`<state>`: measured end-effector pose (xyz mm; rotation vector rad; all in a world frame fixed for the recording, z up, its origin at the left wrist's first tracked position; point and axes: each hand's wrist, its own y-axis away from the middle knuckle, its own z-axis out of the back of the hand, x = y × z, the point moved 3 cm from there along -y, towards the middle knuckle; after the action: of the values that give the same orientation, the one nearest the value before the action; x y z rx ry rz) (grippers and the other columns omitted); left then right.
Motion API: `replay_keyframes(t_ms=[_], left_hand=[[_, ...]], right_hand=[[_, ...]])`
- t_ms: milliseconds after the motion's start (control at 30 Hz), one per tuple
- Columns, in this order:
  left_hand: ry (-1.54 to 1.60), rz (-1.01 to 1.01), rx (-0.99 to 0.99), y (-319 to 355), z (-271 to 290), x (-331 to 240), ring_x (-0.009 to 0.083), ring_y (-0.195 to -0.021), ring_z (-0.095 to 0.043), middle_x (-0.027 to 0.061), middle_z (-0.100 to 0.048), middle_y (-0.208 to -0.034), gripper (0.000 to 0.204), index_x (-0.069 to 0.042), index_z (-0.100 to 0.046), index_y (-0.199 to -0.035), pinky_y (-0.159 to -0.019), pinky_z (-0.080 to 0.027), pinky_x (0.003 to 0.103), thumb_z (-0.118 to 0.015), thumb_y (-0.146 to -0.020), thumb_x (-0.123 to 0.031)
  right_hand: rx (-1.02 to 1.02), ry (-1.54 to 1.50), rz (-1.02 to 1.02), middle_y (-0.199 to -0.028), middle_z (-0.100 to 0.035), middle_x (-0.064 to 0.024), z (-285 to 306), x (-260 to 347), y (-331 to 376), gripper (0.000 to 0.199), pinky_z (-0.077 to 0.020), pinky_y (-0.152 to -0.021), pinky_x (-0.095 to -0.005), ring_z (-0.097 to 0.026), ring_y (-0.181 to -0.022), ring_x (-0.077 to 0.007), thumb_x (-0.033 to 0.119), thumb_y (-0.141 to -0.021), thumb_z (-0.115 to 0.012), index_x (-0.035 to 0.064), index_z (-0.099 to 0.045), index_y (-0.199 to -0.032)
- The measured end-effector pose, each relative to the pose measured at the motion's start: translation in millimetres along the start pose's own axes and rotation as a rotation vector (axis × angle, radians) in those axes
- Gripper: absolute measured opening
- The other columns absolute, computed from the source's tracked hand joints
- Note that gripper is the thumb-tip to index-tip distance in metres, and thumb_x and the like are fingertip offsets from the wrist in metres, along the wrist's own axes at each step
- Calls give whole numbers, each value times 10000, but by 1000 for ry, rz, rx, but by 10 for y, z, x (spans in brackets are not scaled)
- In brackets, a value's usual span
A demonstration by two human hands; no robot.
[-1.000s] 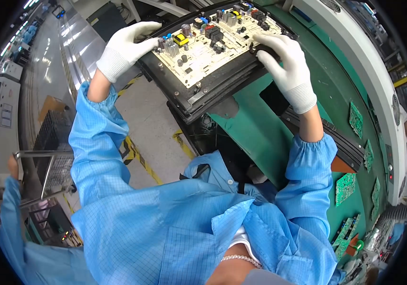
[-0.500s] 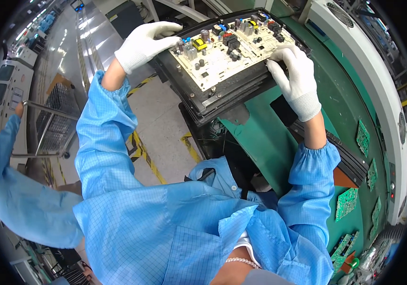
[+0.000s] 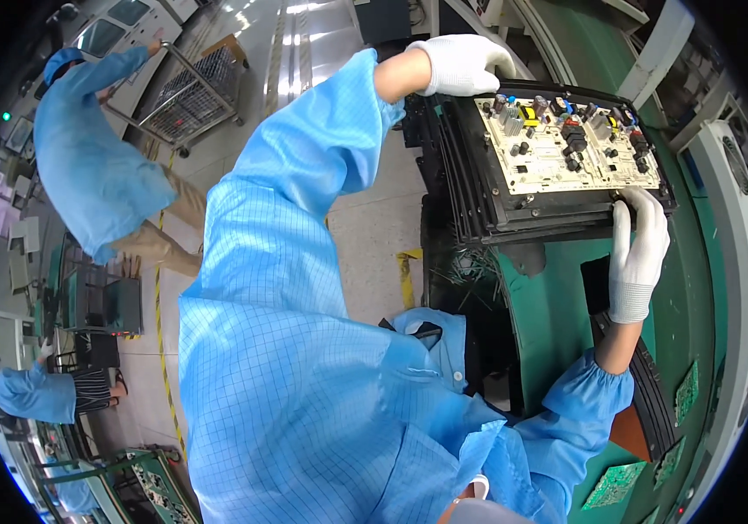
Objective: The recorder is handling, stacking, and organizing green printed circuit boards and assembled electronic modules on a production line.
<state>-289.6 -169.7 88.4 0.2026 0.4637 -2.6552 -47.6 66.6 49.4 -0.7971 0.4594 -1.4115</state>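
A pale circuit board (image 3: pixel 557 171) crowded with capacitors, coils and dark blocks lies in a black carrier frame (image 3: pixel 557 203), on a stack of similar black frames (image 3: pixel 461 188). My left hand (image 3: pixel 465 66), in a white glove, is at the far left corner of the carrier, fingers stretched out and thumb apart, with no object visible in it. At the carrier's front right edge is my white-gloved right hand (image 3: pixel 640 249). Its thumb and bent fingers come together beside the board's edge; whatever small part lies between the tips is too small to make out.
Below the stack runs a green work surface (image 3: pixel 557 306). Green circuit boards (image 3: pixel 616 486) lie along its right side, near a curved white machine housing (image 3: pixel 732 288). On the left, a person in blue (image 3: pixel 99 166) holds a wire trolley (image 3: pixel 177 100); another person (image 3: pixel 33 393) is farther down.
My view has swung left, so the board and carrier appear farther right and lower. My left hand has shifted to the carrier's far left corner; my right hand stays at the front edge.
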Motion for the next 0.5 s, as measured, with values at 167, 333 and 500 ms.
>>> replay_keyframes(t_ms=[167,333,500], left_hand=[[91,1,130,-165,138,34,223,-1009,-698,151,-738,-1107,458,-8,-699,-1202,-936,-526,323,-692,-905,-357],[224,77,141,-306,385,-88,223,-1003,-696,152,-744,-1074,397,12,-711,-1151,-910,-536,347,-683,-911,-303],[155,-17,229,-837,69,-91,215,-1009,-693,140,-738,-1099,457,-1,-712,-1175,-929,-527,328,-667,-931,-385]], right_hand=[[-71,-68,71,-1115,-667,-168,41,-65,35,224,-466,-952,-431,-626,-1059,-345,183,-941,-654,23,-658,-1098],[-72,-141,117,-1068,-665,-195,55,33,-46,264,-499,-894,-439,-635,-1008,-380,181,-896,-684,6,-653,-1091],[-53,-47,128,-1151,-646,-184,88,-87,52,342,-490,-946,-447,-614,-1091,-379,221,-883,-691,30,-630,-1160]])
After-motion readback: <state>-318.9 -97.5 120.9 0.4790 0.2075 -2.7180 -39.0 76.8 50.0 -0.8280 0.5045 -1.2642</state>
